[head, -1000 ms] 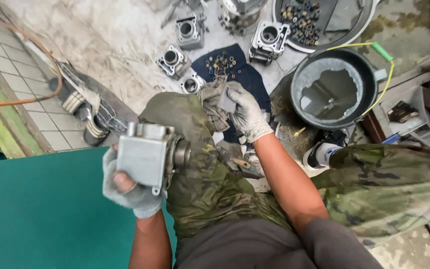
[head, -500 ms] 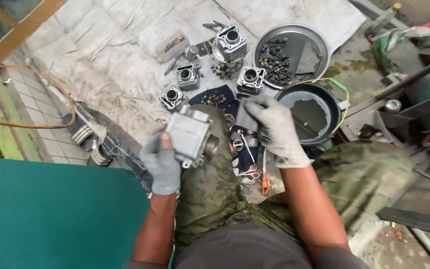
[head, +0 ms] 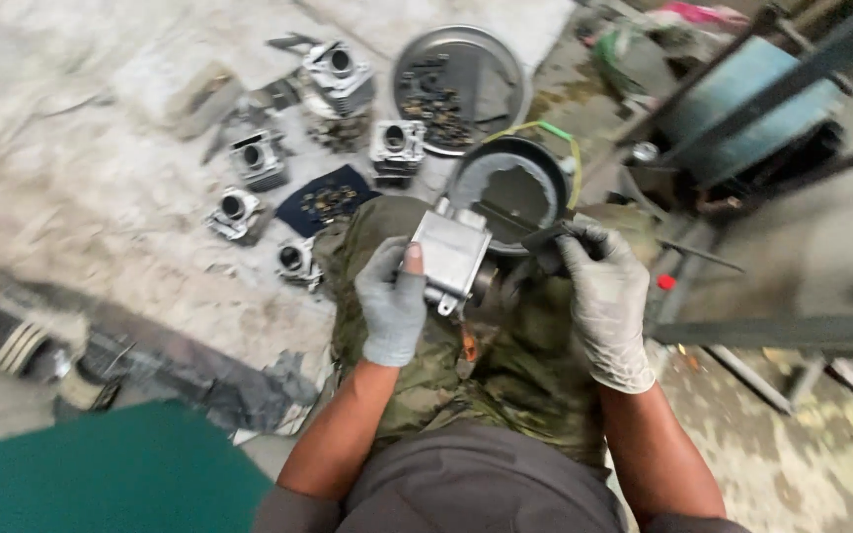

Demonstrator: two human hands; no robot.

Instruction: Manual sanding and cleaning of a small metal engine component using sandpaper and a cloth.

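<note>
Grubby concrete workshop floor (head: 101,197), covered w/ pale dusty sheeting, serves as the bench; person sits low, camo-trousered knees up, so work rests over the lap.

Left hand (head: 392,301), grey glove, is closed round a boxy grey metal engine cylinder block (head: 451,257), thumb on its flat face, fingers wrapped under. Block is held up off the knees, tilted, bore end turned toward the right hand, prob. so that side is reachable. Right hand (head: 604,296), pale glove, is curled shut on a thin dark tool (head: 545,235) – maybe a brush or scraper, too blurred to say – w/ its tip at the block's right end, touching or v. close.

Black round basin (head: 515,188) sits on the floor just beyond the block, pale inside, prob. placed there to catch what drops. Yellow-green cord (head: 545,128) loops over its far rim.

Round grey metal tray (head: 491,59) farther back holds small dark parts, kept together rather than loose. Four or five similar finned cylinder parts (head: 397,146) lie spread out left of the basin, apart from each other. Dark blue cloth (head: 328,197) w/ small bits on it lies betw. them.

Green panel (head: 91,474) fills lower left. Blue-grey drum (head: 752,109) behind dark metal bars, upper right. Small red cap (head: 665,282) near right wrist. No readable labels or signs.
</note>
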